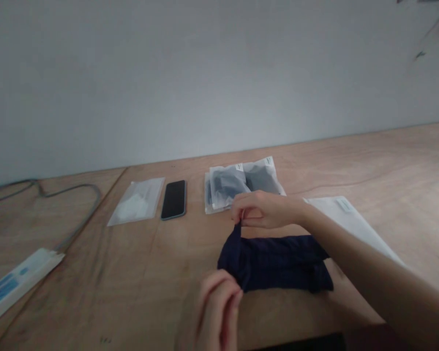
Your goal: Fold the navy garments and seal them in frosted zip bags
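A dark navy cloth [281, 263] lies folded lengthwise on the wooden table. My left hand [214, 309] is closed on its near left corner, with the fingers curled. At the far left corner my right hand [261, 208] pinches the fabric and lifts it to a small peak. The right forearm crosses above the cloth's right end and hides part of it. Just beyond my right hand are frosted bags [229, 185] with dark contents. A flat white bag [351, 222] lies to the right, partly behind my forearm.
A black phone [174, 200] lies left of the bags, beside a translucent packet [136, 201] with something white inside. At the far left is a white and blue power strip [20, 285] with a grey cable [89, 209]. A pale wall [168, 83] rises behind the table [149, 278].
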Motion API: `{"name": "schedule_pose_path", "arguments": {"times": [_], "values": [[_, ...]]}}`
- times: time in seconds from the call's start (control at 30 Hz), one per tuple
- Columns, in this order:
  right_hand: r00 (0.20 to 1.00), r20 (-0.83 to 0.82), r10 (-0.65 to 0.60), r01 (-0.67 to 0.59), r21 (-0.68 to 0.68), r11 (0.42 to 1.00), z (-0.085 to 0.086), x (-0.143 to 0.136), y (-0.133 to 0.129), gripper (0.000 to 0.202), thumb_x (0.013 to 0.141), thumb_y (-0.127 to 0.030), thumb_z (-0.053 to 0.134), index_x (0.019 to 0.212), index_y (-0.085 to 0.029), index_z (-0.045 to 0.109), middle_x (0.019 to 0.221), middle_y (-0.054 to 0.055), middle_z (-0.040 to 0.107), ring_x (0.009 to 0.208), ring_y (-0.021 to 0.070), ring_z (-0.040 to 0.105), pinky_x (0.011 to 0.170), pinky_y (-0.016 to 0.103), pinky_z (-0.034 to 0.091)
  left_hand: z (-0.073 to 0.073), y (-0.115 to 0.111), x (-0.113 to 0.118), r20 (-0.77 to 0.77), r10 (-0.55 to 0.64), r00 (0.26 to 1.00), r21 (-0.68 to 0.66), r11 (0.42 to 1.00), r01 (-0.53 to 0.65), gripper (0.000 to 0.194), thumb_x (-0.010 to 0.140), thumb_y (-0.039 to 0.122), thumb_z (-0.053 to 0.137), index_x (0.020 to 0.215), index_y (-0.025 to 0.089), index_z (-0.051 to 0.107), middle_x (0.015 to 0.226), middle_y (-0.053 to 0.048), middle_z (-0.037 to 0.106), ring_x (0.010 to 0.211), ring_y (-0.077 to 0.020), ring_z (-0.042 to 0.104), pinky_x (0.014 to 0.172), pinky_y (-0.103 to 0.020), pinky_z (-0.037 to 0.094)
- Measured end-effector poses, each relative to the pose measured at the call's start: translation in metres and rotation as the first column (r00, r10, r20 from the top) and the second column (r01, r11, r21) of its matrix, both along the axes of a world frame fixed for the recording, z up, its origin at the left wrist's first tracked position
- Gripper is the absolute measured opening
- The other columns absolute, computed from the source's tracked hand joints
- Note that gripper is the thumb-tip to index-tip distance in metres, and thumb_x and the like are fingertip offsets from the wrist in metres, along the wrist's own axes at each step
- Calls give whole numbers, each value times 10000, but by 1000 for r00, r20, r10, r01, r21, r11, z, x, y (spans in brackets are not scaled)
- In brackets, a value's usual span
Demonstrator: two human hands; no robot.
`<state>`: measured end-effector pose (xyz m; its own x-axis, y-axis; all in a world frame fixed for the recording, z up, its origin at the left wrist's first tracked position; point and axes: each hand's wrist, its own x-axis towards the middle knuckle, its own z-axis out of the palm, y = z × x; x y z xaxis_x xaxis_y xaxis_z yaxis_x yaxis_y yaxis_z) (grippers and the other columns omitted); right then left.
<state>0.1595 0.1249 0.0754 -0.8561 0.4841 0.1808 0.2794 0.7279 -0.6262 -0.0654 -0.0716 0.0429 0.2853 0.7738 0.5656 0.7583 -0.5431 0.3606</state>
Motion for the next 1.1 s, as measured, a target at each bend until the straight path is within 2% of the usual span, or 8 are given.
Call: {"name": "schedule_pose_path", "arguments": {"times": [0.1,0.17,0.33,0.43,0.57,0.73,0.93,1.1], "values": [[998,25,-60,61,-13,998,-19,34,-11,217,889,-43,590,974,-196,719,1092,53,726,977,178,694,881,295,549,-15,12,47,-149,-210,966,21,976,215,197,1031,95,512,1122,194,656,1042,-82,733,990,-227,699,859,-340,586],[994,63,-92,93,-13,996,-35,48,-20,215,861,-30,604,928,-195,725,1049,55,735,939,188,694,854,305,541,-32,18,69,-207,-239,949,122,956,267,262,1027,76,425,1014,155,675,927,-88,721,833,-240,691,704,-368,579],[980,105,-166,169,-20,985,-48,55,-33,208,922,-84,583,1036,-192,721,1057,67,746,943,189,698,845,301,535,-50,13,64,-152,-317,936,147,930,338,193,1009,103,512,998,181,688,980,-76,740,928,-233,714,778,-353,600],[969,114,-219,224,-29,974,-35,42,-29,194,994,-196,573,1136,-184,704,1107,84,748,967,187,701,862,294,535,-48,3,35,-68,-142,988,139,979,150,138,985,169,645,1113,208,678,982,-71,755,951,-224,737,836,-327,606],[964,216,-154,176,-90,980,-25,10,-16,201,991,-344,651,1030,-184,765,829,34,765,690,157,673,625,241,477,-54,-3,8,-36,153,988,37,988,-151,263,969,294,729,1203,211,642,1007,-79,773,895,-230,766,785,-320,620],[964,267,11,37,-174,984,-33,-34,-1,134,924,-262,738,835,-171,781,699,6,743,588,131,626,562,229,422,-67,-4,1,9,158,987,-52,986,-158,177,1003,320,682,1159,240,662,945,-43,780,852,-213,770,751,-304,621],[993,112,-26,47,-194,980,-26,-51,7,128,976,-253,666,1001,-157,747,881,45,772,753,149,693,666,234,499,-42,-6,-12,48,343,938,-12,939,-343,184,1011,332,679,1171,241,677,954,-40,757,769,-175,727,766,-297,602],[994,1,-112,109,-230,967,-11,-10,-3,110,997,-240,621,1075,-175,662,1026,61,757,878,159,715,775,266,556,-9,4,5,103,201,974,160,963,-216,230,955,138,723,1177,190,692,1042,-64,742,931,-176,714,860,-294,567]]}}
